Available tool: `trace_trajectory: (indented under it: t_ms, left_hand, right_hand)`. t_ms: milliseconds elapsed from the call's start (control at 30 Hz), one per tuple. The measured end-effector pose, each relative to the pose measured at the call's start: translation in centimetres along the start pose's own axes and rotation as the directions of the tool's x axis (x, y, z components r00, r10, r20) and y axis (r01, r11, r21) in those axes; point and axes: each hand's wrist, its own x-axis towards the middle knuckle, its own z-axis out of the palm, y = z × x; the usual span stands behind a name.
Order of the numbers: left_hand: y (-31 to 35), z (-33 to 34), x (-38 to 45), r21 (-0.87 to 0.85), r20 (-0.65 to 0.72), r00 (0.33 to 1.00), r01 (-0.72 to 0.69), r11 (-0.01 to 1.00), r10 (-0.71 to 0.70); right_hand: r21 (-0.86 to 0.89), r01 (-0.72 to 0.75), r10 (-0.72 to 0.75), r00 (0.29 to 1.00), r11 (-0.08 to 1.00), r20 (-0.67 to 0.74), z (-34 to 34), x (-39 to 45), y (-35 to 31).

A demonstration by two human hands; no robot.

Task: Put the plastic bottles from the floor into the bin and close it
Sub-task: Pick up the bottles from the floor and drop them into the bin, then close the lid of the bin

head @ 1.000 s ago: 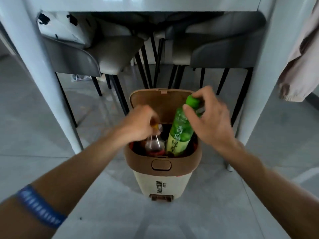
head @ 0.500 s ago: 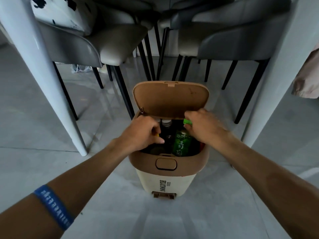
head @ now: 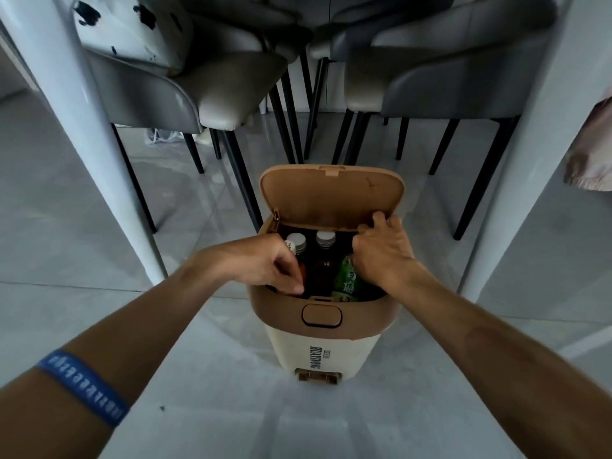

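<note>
A cream bin (head: 324, 349) with a brown rim stands on the floor, its brown lid (head: 331, 197) tipped up and open. Three bottles stand inside: a silver-capped one at the left (head: 298, 242), a dark one in the middle (head: 325, 256) and a green-labelled one at the right (head: 346, 279). My left hand (head: 261, 263) reaches over the rim, fingers curled against the left bottle's body. My right hand (head: 381, 256) lies on top of the green bottle and hides its cap, with the fingertips near the lid's lower edge.
The bin sits between two white table legs (head: 82, 127) (head: 530, 160). Grey chairs (head: 185, 94) (head: 430, 77) with thin black legs stand just behind it. A pale cloth (head: 589, 154) hangs at the right edge. The floor is grey tile.
Both bottles went down into the bin. The green bottle, earlier held high by its cap, now sits low under my right hand. My left hand sank to the rim.
</note>
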Motion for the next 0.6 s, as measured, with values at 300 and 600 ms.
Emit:
trace_trajectory:
  t_ms: [300, 600]
  left_hand:
    - [-1.0, -1.2, -0.9, -0.429, -0.724, 0.632, -0.099, 0.898, -0.276]
    - [-1.2, -1.9, -3.5, -0.516, -0.719, 0.686, -0.418, 0.748, -0.113]
  right_hand:
    - [0.964, -0.143, 0.587, 0.81, 0.222, -0.015, 0.5, -5.9, 5.0]
    - [0.981, 0.171, 0.481, 0.87, -0.086, -0.11, -1.9, -5.5, 5.0]
